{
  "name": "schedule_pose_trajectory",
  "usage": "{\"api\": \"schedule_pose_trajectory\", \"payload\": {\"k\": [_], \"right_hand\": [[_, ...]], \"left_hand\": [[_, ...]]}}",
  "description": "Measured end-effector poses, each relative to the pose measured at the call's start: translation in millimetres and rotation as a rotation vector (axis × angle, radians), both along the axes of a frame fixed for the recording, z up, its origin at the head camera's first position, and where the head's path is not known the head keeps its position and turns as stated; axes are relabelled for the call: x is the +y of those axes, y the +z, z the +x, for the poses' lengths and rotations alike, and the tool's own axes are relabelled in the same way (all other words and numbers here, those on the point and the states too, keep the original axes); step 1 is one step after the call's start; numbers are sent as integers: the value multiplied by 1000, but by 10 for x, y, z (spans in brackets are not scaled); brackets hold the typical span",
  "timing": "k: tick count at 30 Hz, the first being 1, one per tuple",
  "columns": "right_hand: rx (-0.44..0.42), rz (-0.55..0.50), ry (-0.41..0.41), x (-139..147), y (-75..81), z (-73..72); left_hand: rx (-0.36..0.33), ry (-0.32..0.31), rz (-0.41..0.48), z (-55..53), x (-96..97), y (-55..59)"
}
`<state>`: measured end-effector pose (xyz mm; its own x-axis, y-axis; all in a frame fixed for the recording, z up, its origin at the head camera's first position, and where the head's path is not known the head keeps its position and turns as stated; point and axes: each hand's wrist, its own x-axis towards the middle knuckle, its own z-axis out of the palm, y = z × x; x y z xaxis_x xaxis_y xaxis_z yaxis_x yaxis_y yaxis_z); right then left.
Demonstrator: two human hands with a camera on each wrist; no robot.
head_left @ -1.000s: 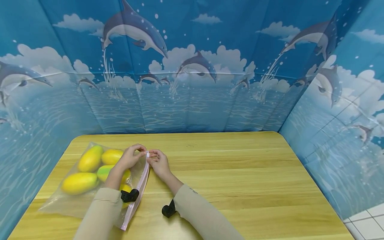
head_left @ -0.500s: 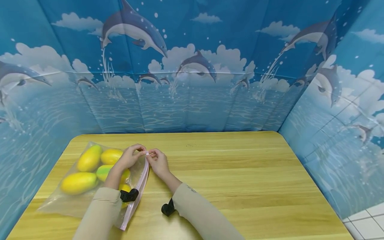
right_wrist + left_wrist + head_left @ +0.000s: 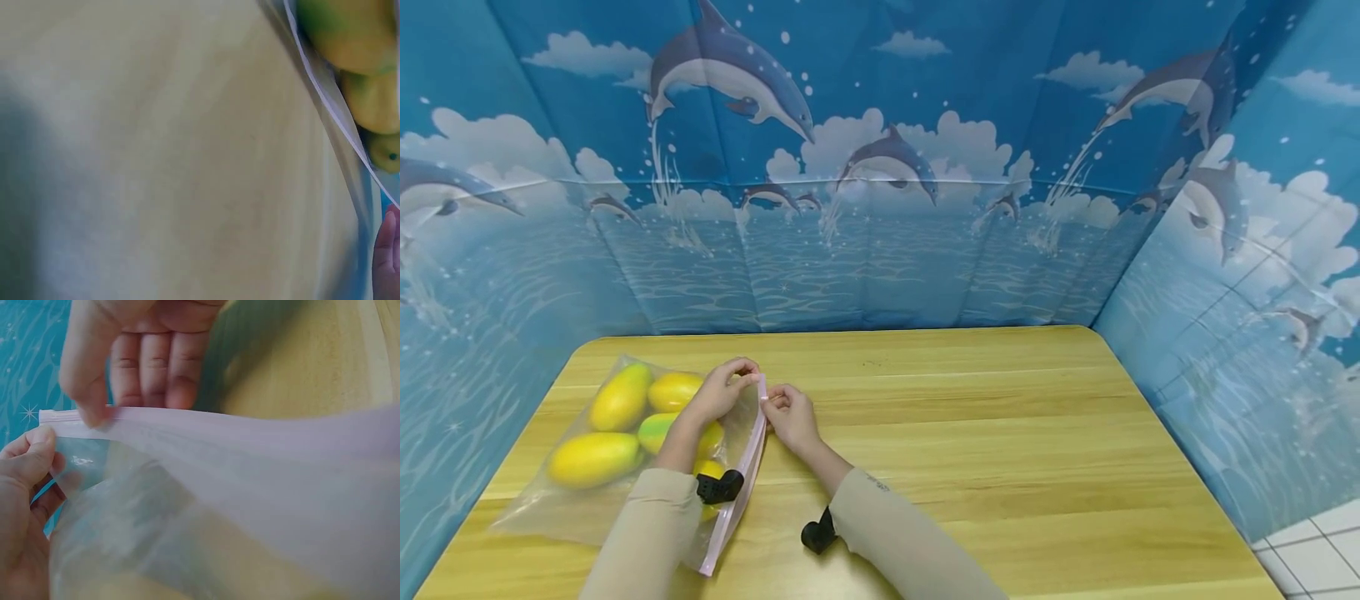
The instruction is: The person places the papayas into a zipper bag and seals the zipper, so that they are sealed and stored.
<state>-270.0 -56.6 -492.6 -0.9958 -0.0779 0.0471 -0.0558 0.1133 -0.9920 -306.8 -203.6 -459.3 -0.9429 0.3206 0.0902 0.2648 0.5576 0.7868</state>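
A clear zip bag (image 3: pixel 561 512) lies at the left, with several yellow-green mangoes (image 3: pixel 593 460) inside. Its pink zip strip (image 3: pixel 733 508) runs along the right side, and the near part of the mouth shows two separate edges. My left hand (image 3: pixel 724 392) pinches the bag's far corner at the strip's end; the left wrist view shows this hand (image 3: pixel 25 481) at lower left. Just nearer along the strip, my right hand (image 3: pixel 792 418) pinches the zip between thumb and fingers. Those fingers hide whatever slider sits there. In the right wrist view, mangoes (image 3: pixel 359 31) show behind the bag's edge.
The wooden table (image 3: pixel 1000 450) extends far to the right of the bag. A blue dolphin-print curtain (image 3: pixel 880 250) hangs along its back and sides. Black wrist cameras (image 3: pixel 721 487) sit at both cuffs. White floor tiles (image 3: pixel 1315 558) show at lower right.
My right hand has moved a little way along the strip toward me, away from the far corner. The left hand keeps its pinch there, and the two hands are now slightly apart.
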Motion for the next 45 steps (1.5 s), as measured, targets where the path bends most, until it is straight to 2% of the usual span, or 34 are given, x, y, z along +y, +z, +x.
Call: {"api": "schedule_pose_trajectory", "payload": {"k": [12,23,40,45], "right_hand": [[-72,-58,-11,-42,-68,194],[-157,-146,6,-80,-51,392],[-318,-268,117,-103,-32,661],[-297,-275,164,-96,-22,747]], "left_hand": [[4,13,43,19,8,40],[-48,36,90,-23,-31,17],[-42,65,101,4,-62,39],[-43,70,111,9,-69,28]]}}
